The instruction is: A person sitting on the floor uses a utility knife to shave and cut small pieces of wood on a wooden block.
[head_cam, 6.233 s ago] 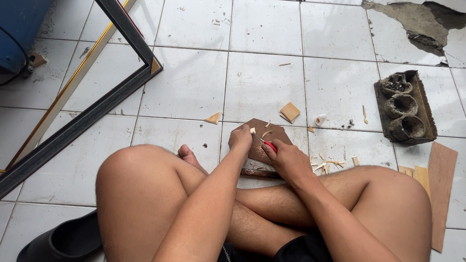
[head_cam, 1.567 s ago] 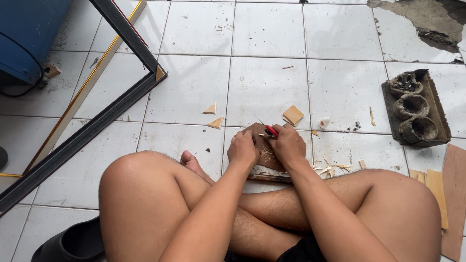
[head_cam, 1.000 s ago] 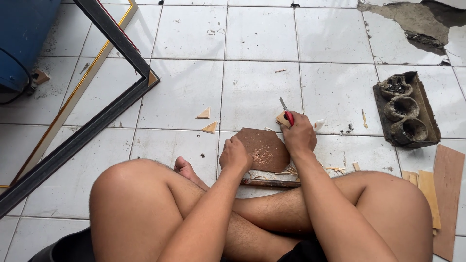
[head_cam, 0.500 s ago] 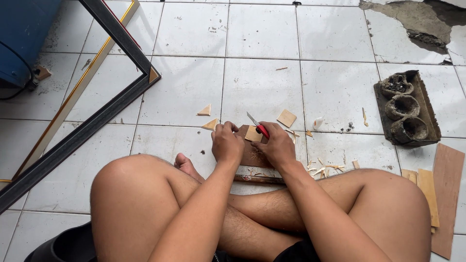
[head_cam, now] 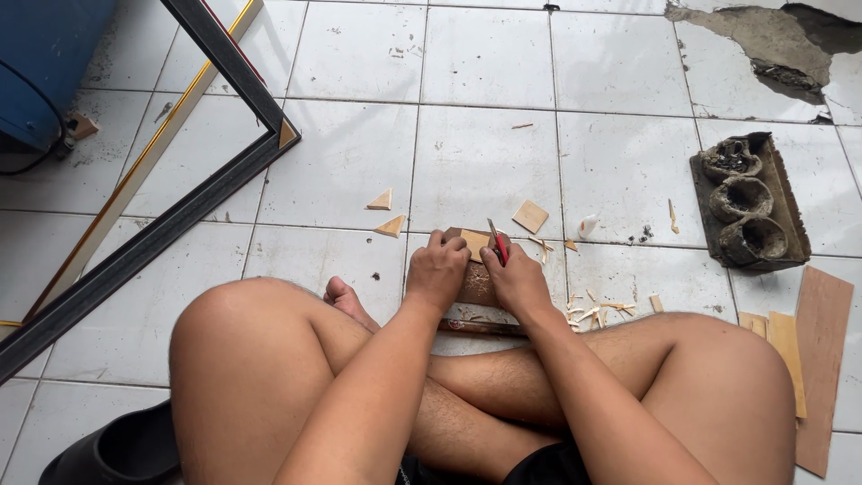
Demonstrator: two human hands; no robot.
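**Both hands on a small wood piece at frame centre**

You sit cross-legged on the white tiled floor [head_cam: 359, 171]. Your left hand [head_cam: 437, 269] is clamped on a small pale wood piece [head_cam: 474, 242], pressing it onto a brown board [head_cam: 476, 283] just below centre. Your right hand [head_cam: 516, 280] is closed around a red-handled knife [head_cam: 496, 242], whose blade rests against the wood piece. The two hands sit close together, nearly touching.

At right of the frame lies a dark, dirty tray [head_cam: 750, 202] with three round hollows; what is in them is hard to make out.

Your hands cover most of the brown board, and the knife's edge is too small to read. A black sandal [head_cam: 117, 449] is cut off at the lower left, and a blue drum [head_cam: 45, 54] at the upper left.

A black frame [head_cam: 215, 153] with a gold strip runs diagonally across the left side. Wood offcuts [head_cam: 386, 211] and shavings [head_cam: 593, 310] lie scattered near the hands, flat wood strips [head_cam: 808, 350] along the right edge. Open tiles stretch across the upper middle.
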